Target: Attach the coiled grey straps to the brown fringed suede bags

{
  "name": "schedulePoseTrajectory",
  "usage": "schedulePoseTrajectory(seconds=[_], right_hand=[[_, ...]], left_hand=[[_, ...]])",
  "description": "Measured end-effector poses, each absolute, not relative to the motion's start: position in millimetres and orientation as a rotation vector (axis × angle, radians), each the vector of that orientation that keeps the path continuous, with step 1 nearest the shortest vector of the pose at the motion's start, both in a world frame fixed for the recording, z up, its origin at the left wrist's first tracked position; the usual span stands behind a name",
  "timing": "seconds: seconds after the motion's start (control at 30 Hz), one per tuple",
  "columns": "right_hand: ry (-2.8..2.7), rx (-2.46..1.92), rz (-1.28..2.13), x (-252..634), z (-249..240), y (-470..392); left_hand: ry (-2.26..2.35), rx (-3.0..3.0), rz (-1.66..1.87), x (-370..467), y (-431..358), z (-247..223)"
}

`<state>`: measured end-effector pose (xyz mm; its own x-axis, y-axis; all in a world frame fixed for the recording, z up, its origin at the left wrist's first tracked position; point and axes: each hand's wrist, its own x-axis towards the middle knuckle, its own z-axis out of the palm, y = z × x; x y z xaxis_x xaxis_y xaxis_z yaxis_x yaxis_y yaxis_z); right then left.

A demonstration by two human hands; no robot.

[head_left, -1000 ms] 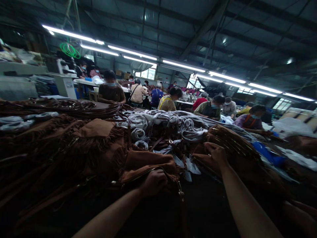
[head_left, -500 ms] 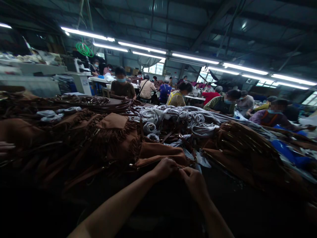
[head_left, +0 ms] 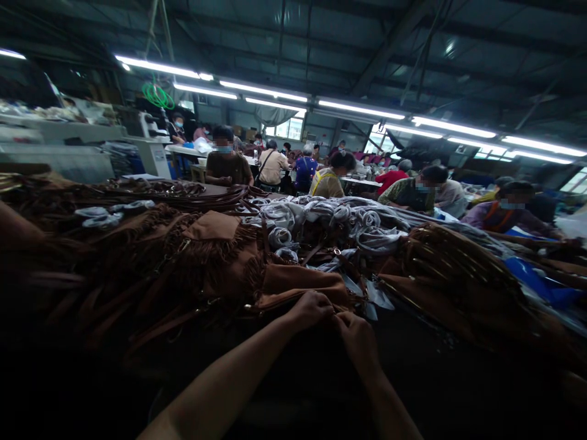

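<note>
A brown bag [head_left: 300, 282] lies on its side on the dark worktable. My left hand [head_left: 312, 309] is closed at its near edge, fingertips pinched together. Right beside it my right hand [head_left: 356, 335] pinches the same edge, thumb and forefinger nearly touching the left fingers. Which part of the bag sits between the fingertips is hidden by the fingers and the dark. To the left, touching this bag, rests a pile of brown fringed bags [head_left: 213, 227] with straps and metal clasps.
Behind the bag lie coiled straps in pale wrapping [head_left: 339, 214]. On the right is a heap of brown bags with shiny metal parts [head_left: 452, 260], with blue plastic [head_left: 541, 284] beyond. Another person's arm [head_left: 16, 223] reaches in at the left edge. Several people sit across the table.
My hands stay together at the bag's edge, with little movement. At the far left, the other person's hand has given way to a forearm reaching in higher up.
</note>
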<state>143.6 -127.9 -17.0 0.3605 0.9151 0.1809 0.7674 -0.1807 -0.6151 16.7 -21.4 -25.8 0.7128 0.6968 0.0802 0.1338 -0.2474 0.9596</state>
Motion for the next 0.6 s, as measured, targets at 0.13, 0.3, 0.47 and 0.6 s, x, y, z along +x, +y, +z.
schedulePoseTrajectory(seconds=[0.13, 0.3, 0.47, 0.6], right_hand=[[-1.263, -1.782, 0.492, 150.2, -27.4, -127.0], [-1.283, -1.472, 0.736, 152.4, -32.8, -128.0], [-1.258, -1.664, 0.423, 145.0, -25.3, -123.9], [-1.317, -1.697, 0.431, 139.9, -18.3, -114.7]], left_hand=[[0.725, 1.665, 0.589, 24.0, -18.5, -34.4], [0.738, 1.75, 0.637, 24.0, -18.4, -38.7], [0.665, 1.783, 0.708, 18.7, -22.0, -34.3], [0.594, 1.77, 0.88, 13.6, -27.5, -33.9]])
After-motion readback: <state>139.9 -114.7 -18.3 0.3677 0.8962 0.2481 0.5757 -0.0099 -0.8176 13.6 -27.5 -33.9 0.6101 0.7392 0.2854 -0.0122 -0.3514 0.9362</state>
